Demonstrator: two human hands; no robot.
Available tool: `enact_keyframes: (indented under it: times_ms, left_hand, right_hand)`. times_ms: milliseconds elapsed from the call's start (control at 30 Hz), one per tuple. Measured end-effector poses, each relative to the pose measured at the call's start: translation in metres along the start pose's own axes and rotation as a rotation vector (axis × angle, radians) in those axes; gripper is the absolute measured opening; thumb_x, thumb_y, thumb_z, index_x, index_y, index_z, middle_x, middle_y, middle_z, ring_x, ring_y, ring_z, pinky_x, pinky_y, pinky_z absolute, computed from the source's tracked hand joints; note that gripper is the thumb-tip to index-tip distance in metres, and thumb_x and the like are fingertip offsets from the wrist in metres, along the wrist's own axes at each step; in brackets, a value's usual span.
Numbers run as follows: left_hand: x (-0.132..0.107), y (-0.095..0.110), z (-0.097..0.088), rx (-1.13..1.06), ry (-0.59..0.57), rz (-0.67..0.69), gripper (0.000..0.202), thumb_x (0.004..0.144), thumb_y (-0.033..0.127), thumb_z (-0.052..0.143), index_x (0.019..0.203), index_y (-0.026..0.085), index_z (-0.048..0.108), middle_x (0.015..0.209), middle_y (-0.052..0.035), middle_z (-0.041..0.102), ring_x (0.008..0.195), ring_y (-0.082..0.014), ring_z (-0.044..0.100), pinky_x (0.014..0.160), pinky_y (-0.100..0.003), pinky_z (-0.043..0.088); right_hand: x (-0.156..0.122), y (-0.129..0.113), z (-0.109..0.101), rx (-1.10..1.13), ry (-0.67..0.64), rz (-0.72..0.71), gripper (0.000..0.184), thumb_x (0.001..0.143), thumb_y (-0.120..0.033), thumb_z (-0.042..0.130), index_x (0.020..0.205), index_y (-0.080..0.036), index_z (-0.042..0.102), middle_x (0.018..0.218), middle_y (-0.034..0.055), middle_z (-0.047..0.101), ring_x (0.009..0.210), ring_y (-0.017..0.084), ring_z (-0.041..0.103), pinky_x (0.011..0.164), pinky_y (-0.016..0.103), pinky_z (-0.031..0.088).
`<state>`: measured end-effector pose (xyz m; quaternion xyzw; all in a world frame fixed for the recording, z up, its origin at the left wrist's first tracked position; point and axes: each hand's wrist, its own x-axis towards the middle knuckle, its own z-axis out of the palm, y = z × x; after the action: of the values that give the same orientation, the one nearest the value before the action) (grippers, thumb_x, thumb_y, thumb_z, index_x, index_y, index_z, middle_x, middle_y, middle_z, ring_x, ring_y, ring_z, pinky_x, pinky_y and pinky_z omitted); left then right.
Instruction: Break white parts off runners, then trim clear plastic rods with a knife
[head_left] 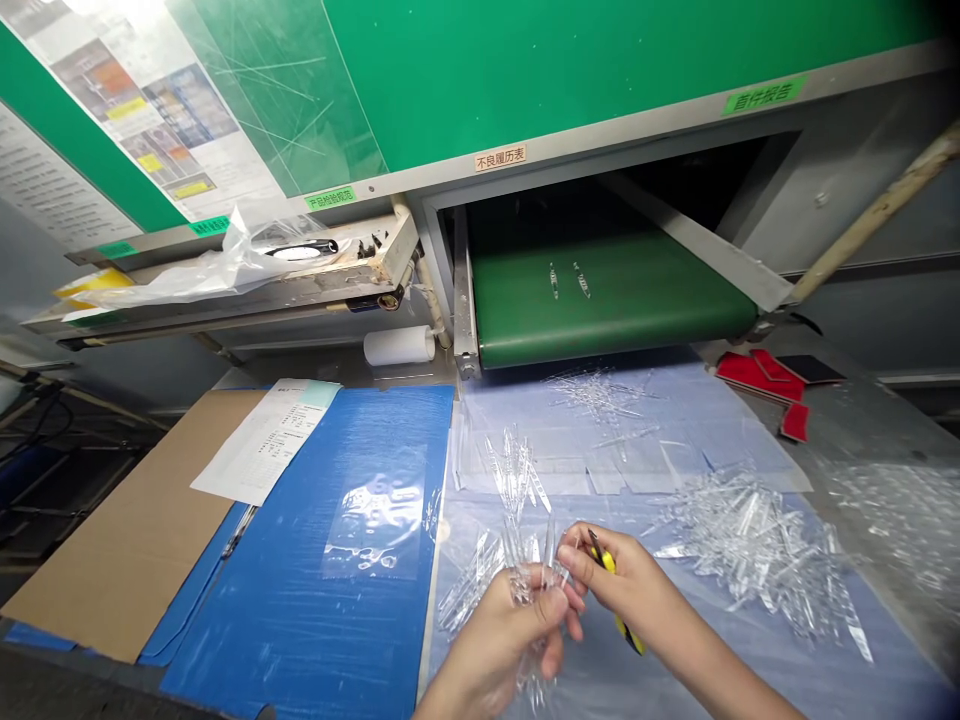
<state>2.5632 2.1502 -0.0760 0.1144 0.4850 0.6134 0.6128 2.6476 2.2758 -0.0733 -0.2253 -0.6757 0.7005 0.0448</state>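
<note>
My left hand (517,625) is closed around a bunch of slim transparent plastic pieces (517,545), which fan out above and below the fingers. Close beside it, my right hand (611,565) pinches at the edge of the bunch with thumb and forefinger. A yellow-handled tool with a dark pointed tip, apparently nippers (628,636), is tucked in the right hand. Loose transparent pieces (472,585) lie left of the hands, and a small group (517,465) sits just beyond. To the right is a large heap of such pieces (750,545).
A green conveyor belt (615,310) carries two small transparent parts. Thin plastic scraps (600,395) lie before it. Blue boards (300,580), cardboard (127,520) and a printed sheet (266,440) are at left. Red pads (757,375) lie at right. A shelf (300,290) hangs at upper left.
</note>
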Motion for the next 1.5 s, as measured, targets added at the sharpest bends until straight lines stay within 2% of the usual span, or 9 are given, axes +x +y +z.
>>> enact_keyframes:
  times_ms: [100, 200, 300, 367, 433, 667, 833, 1033, 1500]
  left_hand:
    - [0.002, 0.0, 0.001, -0.137, 0.106, -0.055, 0.036, 0.068, 0.046, 0.067, 0.073, 0.011, 0.058, 0.06, -0.0034, 0.062, 0.039, -0.0068, 0.052, 0.04, -0.018, 0.034]
    - [0.002, 0.001, 0.001, -0.248, 0.225, -0.056, 0.033, 0.063, 0.041, 0.073, 0.068, 0.014, 0.054, 0.057, 0.0003, 0.061, 0.046, -0.0083, 0.056, 0.046, -0.018, 0.039]
    - [0.0, 0.003, 0.004, -0.194, 0.151, 0.001, 0.032, 0.068, 0.043, 0.07, 0.069, 0.013, 0.057, 0.055, 0.0004, 0.061, 0.041, -0.0047, 0.048, 0.042, -0.017, 0.033]
    - [-0.002, 0.006, 0.007, -0.081, 0.043, 0.019, 0.035, 0.071, 0.046, 0.066, 0.074, 0.011, 0.06, 0.054, -0.0021, 0.063, 0.035, -0.0023, 0.04, 0.038, -0.017, 0.025]
    - [-0.004, 0.01, 0.011, 0.019, 0.011, 0.039, 0.035, 0.07, 0.045, 0.067, 0.078, 0.011, 0.062, 0.054, -0.0026, 0.064, 0.032, -0.0011, 0.033, 0.036, -0.018, 0.02]
    - [-0.006, 0.02, 0.022, 0.134, 0.093, 0.045, 0.032, 0.068, 0.041, 0.068, 0.078, 0.012, 0.059, 0.048, 0.0003, 0.06, 0.035, -0.0037, 0.032, 0.036, -0.019, 0.019]
    - [-0.011, 0.026, 0.024, 0.308, 0.255, 0.109, 0.026, 0.073, 0.038, 0.064, 0.082, 0.013, 0.061, 0.05, 0.0019, 0.058, 0.043, -0.0071, 0.039, 0.044, -0.021, 0.028]
    - [-0.017, 0.03, 0.027, 0.408, 0.299, 0.172, 0.016, 0.076, 0.032, 0.06, 0.074, 0.016, 0.059, 0.053, 0.0023, 0.056, 0.055, -0.012, 0.052, 0.059, -0.024, 0.038]
    - [-0.02, 0.029, 0.029, 0.484, 0.251, 0.218, 0.029, 0.077, 0.044, 0.058, 0.071, 0.016, 0.057, 0.056, 0.0007, 0.054, 0.055, -0.0129, 0.049, 0.057, -0.024, 0.037]
  right_hand:
    - [-0.001, 0.0, -0.004, 0.032, 0.044, 0.024, 0.039, 0.076, -0.053, 0.053, 0.06, -0.02, 0.042, 0.051, -0.0059, 0.042, 0.047, 0.009, 0.038, 0.049, 0.023, 0.031]
    - [-0.004, -0.003, -0.007, 0.095, 0.004, 0.081, 0.044, 0.078, -0.06, 0.046, 0.06, -0.021, 0.035, 0.047, -0.0097, 0.031, 0.039, 0.005, 0.02, 0.04, 0.021, 0.019]
    - [-0.005, -0.009, -0.01, 0.123, -0.043, 0.105, 0.044, 0.078, -0.059, 0.047, 0.061, -0.022, 0.034, 0.046, -0.0113, 0.025, 0.04, 0.005, 0.015, 0.04, 0.021, 0.015]
    - [-0.004, -0.012, -0.013, 0.11, -0.062, 0.102, 0.043, 0.078, -0.057, 0.05, 0.06, -0.021, 0.035, 0.046, -0.0112, 0.024, 0.042, 0.005, 0.016, 0.041, 0.021, 0.014]
    - [-0.003, -0.013, -0.016, 0.082, -0.063, 0.091, 0.042, 0.078, -0.054, 0.052, 0.06, -0.021, 0.035, 0.047, -0.0106, 0.025, 0.043, 0.006, 0.017, 0.041, 0.022, 0.014]
    - [-0.005, -0.021, -0.02, -0.043, -0.013, -0.004, 0.037, 0.081, -0.051, 0.049, 0.063, -0.021, 0.038, 0.057, -0.0068, 0.031, 0.052, 0.009, 0.029, 0.048, 0.023, 0.025]
    - [-0.027, -0.028, -0.015, -0.347, -0.018, -0.103, 0.032, 0.094, -0.041, 0.024, 0.073, -0.023, 0.041, 0.067, -0.0029, 0.044, 0.062, 0.013, 0.044, 0.06, 0.025, 0.034]
    - [-0.04, -0.026, -0.011, -0.642, -0.068, -0.186, 0.032, 0.094, -0.034, 0.028, 0.072, -0.022, 0.048, 0.067, -0.0006, 0.053, 0.062, 0.014, 0.053, 0.058, 0.026, 0.036]
    - [-0.037, -0.024, -0.008, -0.596, -0.091, -0.168, 0.038, 0.094, -0.037, 0.025, 0.071, -0.022, 0.05, 0.068, 0.0004, 0.056, 0.062, 0.014, 0.054, 0.058, 0.026, 0.038]
